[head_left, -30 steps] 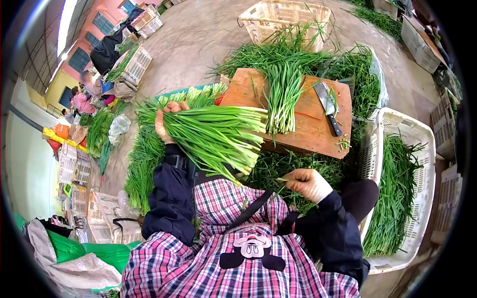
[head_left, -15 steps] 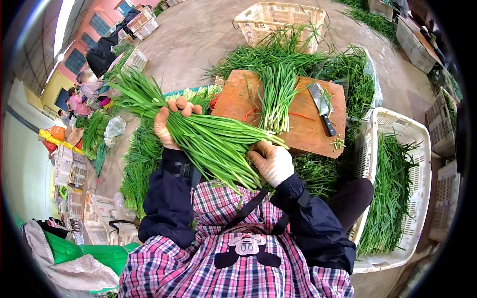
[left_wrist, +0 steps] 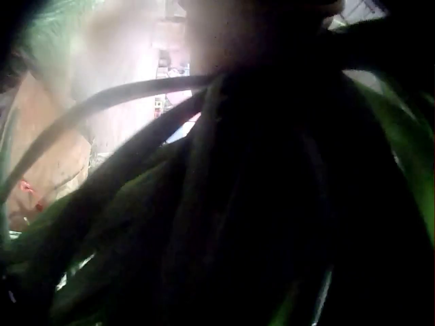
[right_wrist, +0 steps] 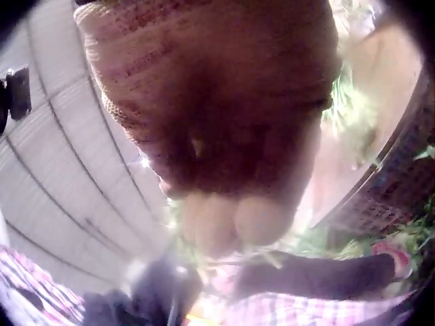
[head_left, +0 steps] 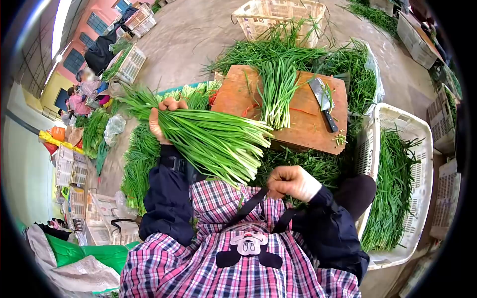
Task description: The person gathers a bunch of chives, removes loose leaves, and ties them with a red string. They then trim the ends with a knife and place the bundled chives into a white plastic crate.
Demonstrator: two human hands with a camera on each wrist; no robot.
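Note:
My left hand (head_left: 166,116) grips a thick bunch of garlic chives (head_left: 213,136), its pale cut ends fanned toward the right. In the left wrist view, dark chive blades (left_wrist: 197,183) fill most of the picture. My right hand (head_left: 294,183), fingers curled, is over my lap just right of the bunch's pale ends. Thin green bits (right_wrist: 273,259) show at its fingertips in the right wrist view; the palm side is shadowed. Another chive bundle (head_left: 277,94) lies on the wooden board (head_left: 310,131), and a cleaver (head_left: 323,102) with a black handle lies beside it.
Loose chives (head_left: 278,52) heap behind the board. A white plastic crate (head_left: 422,198) of chives stands at my right, and another crate (head_left: 278,17) stands beyond the heap. Bundled chives (head_left: 136,164) lie at my left. People (head_left: 79,99) sit far off at the left.
My right hand reached up to the pale ends of the held bunch, then drew back toward my lap. My left hand kept its grip, and the bunch swung down and spread.

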